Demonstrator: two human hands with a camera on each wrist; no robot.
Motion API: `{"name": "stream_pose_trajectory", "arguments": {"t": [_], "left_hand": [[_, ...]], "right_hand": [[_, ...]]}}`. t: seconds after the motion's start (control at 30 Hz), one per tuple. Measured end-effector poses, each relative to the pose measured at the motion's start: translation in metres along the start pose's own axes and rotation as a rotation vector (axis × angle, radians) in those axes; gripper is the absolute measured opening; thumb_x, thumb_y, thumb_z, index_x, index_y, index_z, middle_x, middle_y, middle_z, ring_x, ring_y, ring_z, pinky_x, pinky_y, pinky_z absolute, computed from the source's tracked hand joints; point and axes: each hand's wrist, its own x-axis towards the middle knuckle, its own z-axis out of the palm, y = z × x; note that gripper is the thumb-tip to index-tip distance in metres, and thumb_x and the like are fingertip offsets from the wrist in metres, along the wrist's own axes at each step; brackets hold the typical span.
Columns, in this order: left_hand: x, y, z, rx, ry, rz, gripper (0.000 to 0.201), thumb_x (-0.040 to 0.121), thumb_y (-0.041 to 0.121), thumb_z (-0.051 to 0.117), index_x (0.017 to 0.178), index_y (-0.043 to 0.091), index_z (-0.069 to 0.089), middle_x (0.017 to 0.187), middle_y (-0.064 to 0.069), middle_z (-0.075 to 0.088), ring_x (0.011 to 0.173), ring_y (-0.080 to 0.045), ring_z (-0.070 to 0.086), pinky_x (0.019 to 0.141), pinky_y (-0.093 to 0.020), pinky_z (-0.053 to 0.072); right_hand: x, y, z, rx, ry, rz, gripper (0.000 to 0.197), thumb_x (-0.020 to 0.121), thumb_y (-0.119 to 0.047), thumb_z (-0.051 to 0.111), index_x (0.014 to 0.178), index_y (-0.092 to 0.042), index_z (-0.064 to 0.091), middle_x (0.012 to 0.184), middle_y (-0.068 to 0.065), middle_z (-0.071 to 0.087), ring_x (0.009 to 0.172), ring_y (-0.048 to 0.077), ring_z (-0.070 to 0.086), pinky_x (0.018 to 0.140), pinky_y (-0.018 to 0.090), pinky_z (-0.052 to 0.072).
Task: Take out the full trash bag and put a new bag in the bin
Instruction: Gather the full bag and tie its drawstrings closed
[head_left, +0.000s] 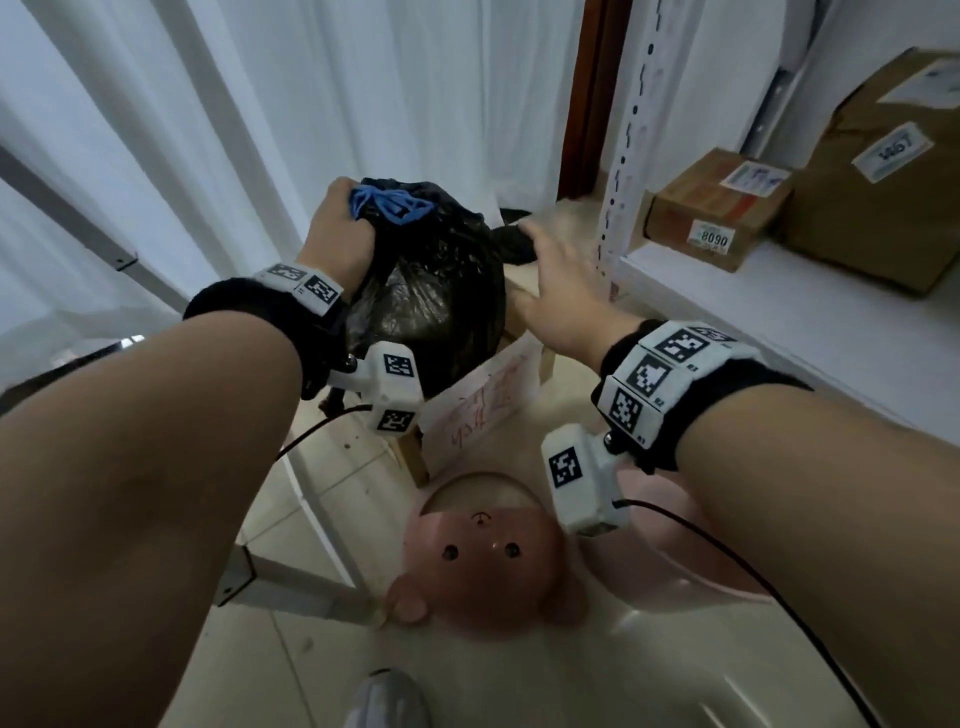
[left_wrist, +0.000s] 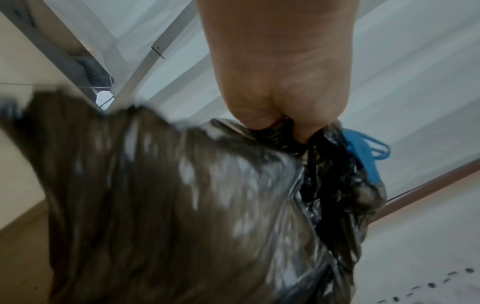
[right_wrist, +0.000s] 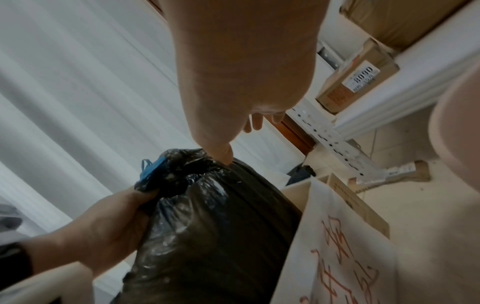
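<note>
A full black trash bag (head_left: 431, 301) (left_wrist: 182, 205) (right_wrist: 221, 226) stands partly in a cardboard box bin (head_left: 524, 309) (right_wrist: 298, 189) that has a white paper sign with red writing (head_left: 483, 400) on its front. The bag's neck is gathered, and blue drawstrings (head_left: 389, 205) (left_wrist: 363, 152) (right_wrist: 150, 170) stick out of it. My left hand (head_left: 337, 228) (left_wrist: 278, 102) (right_wrist: 103, 226) grips that gathered neck. My right hand (head_left: 561, 280) (right_wrist: 233, 82) is to the right of the bag with its fingers straight, the thumb touching the bag's top edge.
A white shelf (head_left: 779, 312) with cardboard boxes (head_left: 717, 208) stands close on the right. White curtains (head_left: 156, 130) hang behind and to the left. A pink bear-shaped object (head_left: 488, 551) lies on the tiled floor in front of the box. A metal frame (head_left: 291, 587) runs low on the left.
</note>
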Motion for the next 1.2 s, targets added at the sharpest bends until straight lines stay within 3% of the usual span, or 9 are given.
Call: {"name": "stream_pose_trajectory", "arguments": {"t": [0.1, 0.17, 0.27, 0.33, 0.4, 0.57, 0.73, 0.93, 1.2], "left_hand": [[0.006, -0.017, 0.007, 0.031, 0.008, -0.003, 0.019, 0.087, 0.004, 0.047, 0.103, 0.011, 0.042, 0.097, -0.01, 0.055, 0.092, -0.023, 0.057, 0.083, -0.036, 0.049], [0.008, -0.032, 0.008, 0.21, -0.02, -0.027, 0.031, 0.091, 0.004, 0.044, 0.121, 0.006, 0.038, 0.106, -0.01, 0.052, 0.098, -0.023, 0.053, 0.087, -0.034, 0.044], [0.005, -0.052, 0.015, 0.605, -0.164, -0.136, 0.053, 0.091, 0.009, 0.05, 0.14, 0.012, 0.03, 0.13, -0.02, 0.047, 0.114, -0.035, 0.053, 0.095, -0.039, 0.042], [-0.002, -0.055, 0.023, 0.796, -0.338, -0.154, 0.051, 0.091, 0.009, 0.048, 0.14, 0.013, 0.036, 0.133, -0.024, 0.046, 0.116, -0.04, 0.052, 0.094, -0.04, 0.043], [-0.008, -0.055, 0.03, 0.871, -0.394, -0.153, 0.047, 0.092, 0.012, 0.046, 0.138, 0.013, 0.041, 0.132, -0.024, 0.047, 0.115, -0.041, 0.052, 0.095, -0.04, 0.043], [-0.026, -0.021, 0.037, 0.814, -0.279, -0.123, 0.052, 0.091, 0.017, 0.047, 0.142, 0.019, 0.036, 0.143, -0.019, 0.033, 0.124, -0.04, 0.045, 0.103, -0.038, 0.038], [-0.069, 0.037, 0.032, 0.769, -0.261, -0.034, 0.05, 0.091, 0.018, 0.048, 0.14, 0.015, 0.038, 0.139, -0.019, 0.04, 0.124, -0.037, 0.046, 0.099, -0.037, 0.039], [-0.138, 0.095, 0.034, 0.664, -0.332, 0.095, 0.044, 0.092, 0.012, 0.046, 0.135, 0.009, 0.041, 0.134, -0.019, 0.05, 0.122, -0.034, 0.049, 0.099, -0.035, 0.039], [-0.201, 0.133, 0.091, 0.533, -0.387, 0.18, 0.037, 0.092, 0.011, 0.043, 0.129, 0.009, 0.047, 0.126, -0.013, 0.057, 0.116, -0.028, 0.053, 0.096, -0.031, 0.04]], "right_hand": [[0.002, 0.009, 0.021, 0.003, -0.054, 0.015, 0.07, 0.088, -0.023, 0.052, 0.147, -0.032, 0.016, 0.148, 0.007, 0.03, 0.136, 0.03, 0.027, 0.112, 0.05, 0.028], [0.003, 0.015, 0.037, -0.013, -0.094, 0.013, 0.07, 0.089, -0.023, 0.052, 0.148, -0.034, 0.016, 0.147, 0.009, 0.03, 0.134, 0.033, 0.029, 0.111, 0.051, 0.029], [0.005, 0.021, 0.06, -0.109, -0.205, 0.016, 0.067, 0.091, -0.028, 0.049, 0.148, -0.035, 0.014, 0.15, 0.007, 0.026, 0.137, 0.034, 0.024, 0.112, 0.047, 0.024], [0.003, 0.024, 0.069, -0.148, -0.279, 0.033, 0.064, 0.093, -0.032, 0.047, 0.148, -0.037, 0.014, 0.153, 0.004, 0.021, 0.141, 0.036, 0.017, 0.114, 0.047, 0.02], [0.001, 0.023, 0.071, -0.162, -0.304, 0.037, 0.062, 0.094, -0.034, 0.045, 0.148, -0.038, 0.015, 0.153, 0.004, 0.022, 0.14, 0.035, 0.017, 0.114, 0.048, 0.019], [-0.01, 0.016, 0.042, -0.18, -0.258, 0.007, 0.061, 0.094, -0.032, 0.046, 0.148, -0.036, 0.018, 0.152, 0.007, 0.025, 0.138, 0.034, 0.023, 0.114, 0.046, 0.024], [-0.041, 0.013, -0.01, -0.166, -0.198, 0.028, 0.057, 0.092, -0.027, 0.049, 0.146, -0.027, 0.029, 0.143, 0.01, 0.039, 0.133, 0.031, 0.036, 0.11, 0.042, 0.032], [-0.104, 0.022, -0.066, -0.253, -0.182, 0.113, 0.052, 0.092, -0.025, 0.049, 0.142, -0.015, 0.037, 0.145, 0.012, 0.042, 0.134, 0.031, 0.039, 0.111, 0.043, 0.034], [-0.178, 0.063, -0.117, -0.353, -0.108, 0.158, 0.049, 0.091, -0.025, 0.053, 0.138, -0.013, 0.042, 0.142, 0.014, 0.046, 0.129, 0.033, 0.043, 0.106, 0.038, 0.034]]}}
